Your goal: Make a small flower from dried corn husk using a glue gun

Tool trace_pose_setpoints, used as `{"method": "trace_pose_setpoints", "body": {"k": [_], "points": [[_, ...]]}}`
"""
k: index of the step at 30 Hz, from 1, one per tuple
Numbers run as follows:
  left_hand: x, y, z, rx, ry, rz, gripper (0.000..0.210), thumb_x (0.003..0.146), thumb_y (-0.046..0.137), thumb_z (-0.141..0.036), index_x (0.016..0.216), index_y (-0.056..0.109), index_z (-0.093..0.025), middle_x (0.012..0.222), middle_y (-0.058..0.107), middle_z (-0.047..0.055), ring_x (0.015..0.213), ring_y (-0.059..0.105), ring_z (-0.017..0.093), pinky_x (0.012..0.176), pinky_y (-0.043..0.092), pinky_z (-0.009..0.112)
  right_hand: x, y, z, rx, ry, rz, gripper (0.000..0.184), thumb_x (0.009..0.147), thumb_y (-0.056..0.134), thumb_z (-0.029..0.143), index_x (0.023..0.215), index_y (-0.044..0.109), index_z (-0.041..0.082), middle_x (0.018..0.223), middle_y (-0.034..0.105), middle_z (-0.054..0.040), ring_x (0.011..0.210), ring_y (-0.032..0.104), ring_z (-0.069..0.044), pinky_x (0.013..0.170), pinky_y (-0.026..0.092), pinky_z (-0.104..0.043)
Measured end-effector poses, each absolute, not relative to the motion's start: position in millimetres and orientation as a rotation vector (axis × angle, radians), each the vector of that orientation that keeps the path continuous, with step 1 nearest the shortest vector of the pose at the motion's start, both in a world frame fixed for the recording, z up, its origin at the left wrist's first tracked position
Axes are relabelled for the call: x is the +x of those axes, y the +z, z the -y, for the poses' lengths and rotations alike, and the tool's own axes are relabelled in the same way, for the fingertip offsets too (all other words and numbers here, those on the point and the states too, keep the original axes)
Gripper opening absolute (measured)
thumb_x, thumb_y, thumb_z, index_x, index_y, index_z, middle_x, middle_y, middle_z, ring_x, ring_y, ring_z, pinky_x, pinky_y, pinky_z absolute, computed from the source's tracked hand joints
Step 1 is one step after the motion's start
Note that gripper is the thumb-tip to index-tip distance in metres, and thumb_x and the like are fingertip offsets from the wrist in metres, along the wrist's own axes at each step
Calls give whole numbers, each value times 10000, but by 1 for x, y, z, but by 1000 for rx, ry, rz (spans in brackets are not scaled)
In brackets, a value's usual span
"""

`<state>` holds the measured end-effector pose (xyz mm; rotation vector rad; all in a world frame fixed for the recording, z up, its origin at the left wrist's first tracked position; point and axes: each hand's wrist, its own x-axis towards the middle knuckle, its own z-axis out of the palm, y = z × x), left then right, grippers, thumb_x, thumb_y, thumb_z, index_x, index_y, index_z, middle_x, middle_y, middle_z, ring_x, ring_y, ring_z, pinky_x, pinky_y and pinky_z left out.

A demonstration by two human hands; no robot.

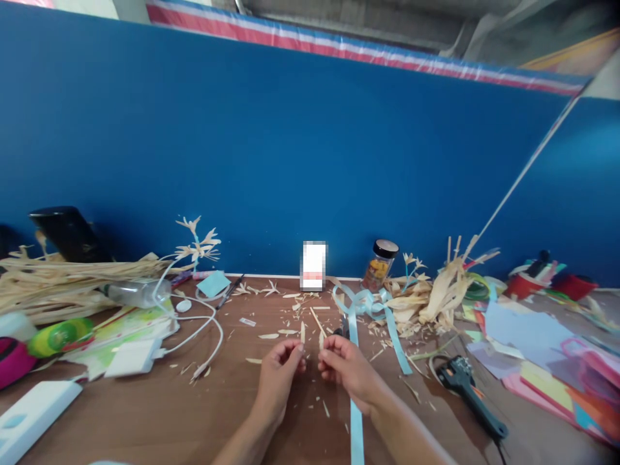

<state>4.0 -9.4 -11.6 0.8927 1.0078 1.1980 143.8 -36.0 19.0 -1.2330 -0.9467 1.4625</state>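
My left hand [279, 374] is closed in a pinch on a small, pointed husk petal [303, 332], which stands up from the fingertips. Opposite it, a short gap away, my right hand [349, 369] is closed too, with a pale husk piece [321, 341] at its fingertips. A thin pale stick [317, 321] slants up from that same spot; whether the fingers grip it or it lies behind them I cannot tell. Cut husk petals [268, 336] and scraps are scattered around both hands. Light-blue ribbon [356, 426] runs beneath my right wrist.
A glue gun [472, 397] lies at right, near coloured paper [518, 326]. Behind stand a jar [380, 265] and a bundle of dried husks [445, 294]. At left are a white cable [220, 336], a plastic bottle [138, 292], long husks [72, 284] and a power strip [36, 420]. A blue partition [271, 142] closes the back.
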Motion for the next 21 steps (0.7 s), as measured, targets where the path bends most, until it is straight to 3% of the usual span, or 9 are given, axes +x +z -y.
{"method": "trace_pose_setpoints", "body": {"k": [5, 21], "points": [[6, -9, 11, 802, 1180, -975, 240, 619, 681, -330, 756, 624, -141, 631, 600, -14, 539, 531, 92, 538, 459, 205, 138, 23, 29, -1136, 1537, 807, 224, 697, 626, 366, 736, 522, 172, 738, 617, 10, 633, 574, -83, 561, 420, -179], [9, -13, 13, 828, 1106, -970, 253, 626, 677, -358, 735, 650, -131, 653, 652, 26, 564, 586, 115, 549, 473, 207, 126, 6, 22, -1143, 1366, 861, 258, 653, 670, 364, 693, 508, 168, 573, 537, 44, 520, 490, -82, 474, 366, -166]]}}
